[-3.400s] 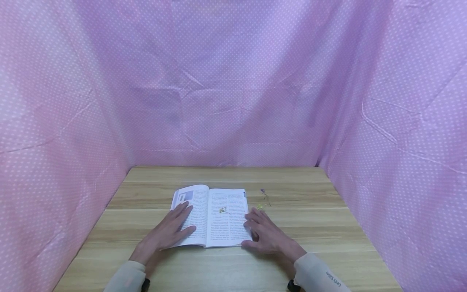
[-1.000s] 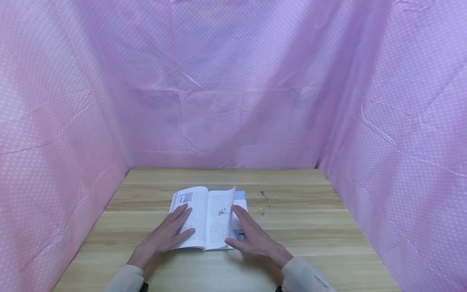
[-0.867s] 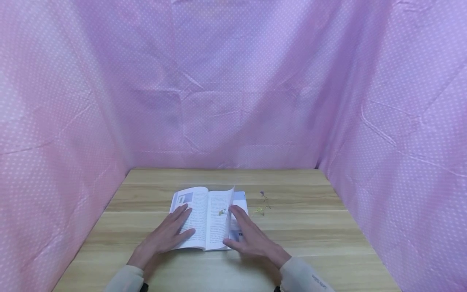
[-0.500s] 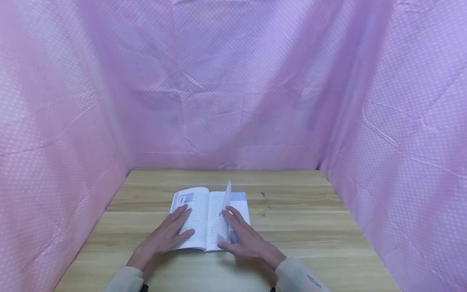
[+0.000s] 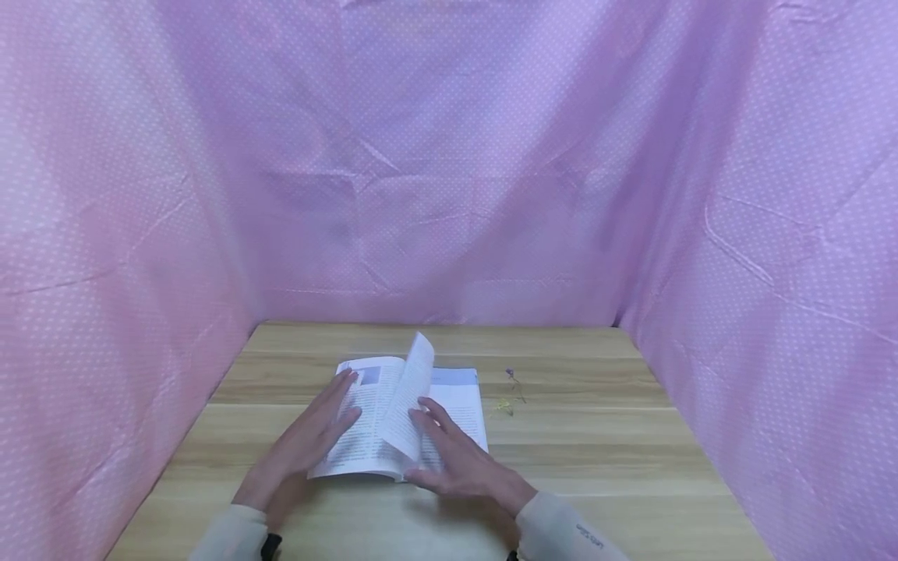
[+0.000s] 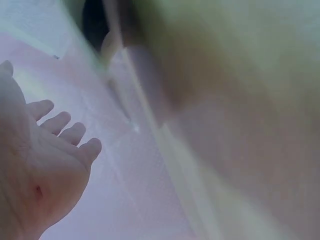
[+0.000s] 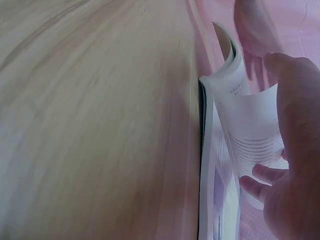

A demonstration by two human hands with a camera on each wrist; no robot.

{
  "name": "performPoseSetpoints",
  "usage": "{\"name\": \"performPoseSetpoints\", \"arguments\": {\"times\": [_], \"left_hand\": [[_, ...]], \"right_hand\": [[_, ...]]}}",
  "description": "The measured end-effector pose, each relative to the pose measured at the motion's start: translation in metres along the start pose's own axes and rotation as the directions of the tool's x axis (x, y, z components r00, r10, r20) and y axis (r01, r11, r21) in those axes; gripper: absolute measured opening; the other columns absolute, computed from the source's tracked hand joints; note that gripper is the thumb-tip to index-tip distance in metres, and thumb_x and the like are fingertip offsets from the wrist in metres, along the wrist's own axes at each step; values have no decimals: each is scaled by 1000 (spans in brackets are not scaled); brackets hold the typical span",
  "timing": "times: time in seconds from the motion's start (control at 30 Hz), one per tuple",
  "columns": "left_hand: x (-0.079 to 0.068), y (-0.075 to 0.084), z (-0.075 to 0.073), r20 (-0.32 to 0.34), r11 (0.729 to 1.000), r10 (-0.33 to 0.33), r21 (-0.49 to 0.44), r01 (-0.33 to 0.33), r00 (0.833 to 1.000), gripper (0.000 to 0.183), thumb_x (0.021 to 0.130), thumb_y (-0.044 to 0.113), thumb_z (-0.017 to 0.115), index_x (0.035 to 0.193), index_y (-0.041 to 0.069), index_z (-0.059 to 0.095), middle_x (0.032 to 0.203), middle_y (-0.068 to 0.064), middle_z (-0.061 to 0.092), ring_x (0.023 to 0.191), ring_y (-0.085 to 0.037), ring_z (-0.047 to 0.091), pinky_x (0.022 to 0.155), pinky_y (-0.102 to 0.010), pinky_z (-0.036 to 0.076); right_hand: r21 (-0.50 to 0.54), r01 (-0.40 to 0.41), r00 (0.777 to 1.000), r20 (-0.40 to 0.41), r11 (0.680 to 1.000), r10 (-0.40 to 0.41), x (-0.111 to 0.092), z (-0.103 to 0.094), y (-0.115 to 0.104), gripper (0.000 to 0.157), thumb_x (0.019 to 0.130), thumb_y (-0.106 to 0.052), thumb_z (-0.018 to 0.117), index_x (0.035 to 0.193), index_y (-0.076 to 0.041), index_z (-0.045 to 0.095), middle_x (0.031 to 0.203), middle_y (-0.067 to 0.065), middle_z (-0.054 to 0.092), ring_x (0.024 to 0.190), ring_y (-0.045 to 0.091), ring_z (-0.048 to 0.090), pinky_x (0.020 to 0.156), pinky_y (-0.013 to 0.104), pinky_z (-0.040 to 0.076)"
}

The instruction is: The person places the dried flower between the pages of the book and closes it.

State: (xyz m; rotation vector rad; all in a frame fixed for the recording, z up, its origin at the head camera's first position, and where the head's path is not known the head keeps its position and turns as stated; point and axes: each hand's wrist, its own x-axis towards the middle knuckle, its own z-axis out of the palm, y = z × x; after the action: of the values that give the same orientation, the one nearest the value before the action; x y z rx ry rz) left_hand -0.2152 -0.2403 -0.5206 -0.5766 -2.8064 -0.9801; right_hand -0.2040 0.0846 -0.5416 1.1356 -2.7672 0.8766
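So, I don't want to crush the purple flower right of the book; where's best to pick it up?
Probably by its thin stem, pinched lightly close to the purple flower, coming from the right: it lies on the table, stem running towards the person, while the book and right hand are on its left.

Book, flowers on wooden table

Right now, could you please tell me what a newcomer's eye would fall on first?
Probably the pink polka-dot cloth, filling much of the head view behind and beside the wooden table. Next, perhaps, the open book on that table, with a raised page between the left hand and the right hand. A small purple flower and yellow flower lie to the right of the book.
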Motion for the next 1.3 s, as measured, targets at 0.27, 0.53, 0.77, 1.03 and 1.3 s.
{"name": "performPoseSetpoints", "arguments": {"times": [0.27,0.53,0.77,1.03,1.3], "left_hand": [[7,4,-14,-28,1000,-15,-17,14,1000,75,120,45,52,183,19,21,191,-15,20,176,-50,20,137,-77,24],[6,2,-12,-33,1000,4,2,-4,999,72,120,43,53,180,12,29,191,-16,21,175,-52,21,136,-79,24],[6,1,-2,-2,998,23,66,-23,1000,72,118,46,56,178,9,36,188,-20,26,174,-52,24,136,-78,27],[4,1,12,52,992,62,109,-67,997,76,115,43,65,174,3,40,184,-26,33,170,-54,32,133,-79,32],[3,2,24,106,991,37,126,-50,994,79,114,49,65,175,6,40,186,-23,30,172,-51,31,136,-74,32]], "right_hand": [[-54,30,998,55,998,-27,12,10,-10,95,103,-63,75,179,-23,32,189,4,24,165,29,49,129,47,53],[-119,103,990,108,987,-91,15,19,-14,99,104,-68,71,179,-19,29,189,11,25,169,32,43,136,47,46],[-104,73,981,188,992,-52,15,18,-19,97,105,-73,66,179,-21,31,190,7,23,174,28,34,140,45,39],[-156,112,975,207,981,-78,13,19,-17,93,106,-73,63,176,-17,39,189,7,28,171,27,39,139,41,39],[-175,104,970,236,979,-61,9,18,-15,91,108,-74,57,177,-18,37,190,5,26,172,26,38,140,42,38]]}}
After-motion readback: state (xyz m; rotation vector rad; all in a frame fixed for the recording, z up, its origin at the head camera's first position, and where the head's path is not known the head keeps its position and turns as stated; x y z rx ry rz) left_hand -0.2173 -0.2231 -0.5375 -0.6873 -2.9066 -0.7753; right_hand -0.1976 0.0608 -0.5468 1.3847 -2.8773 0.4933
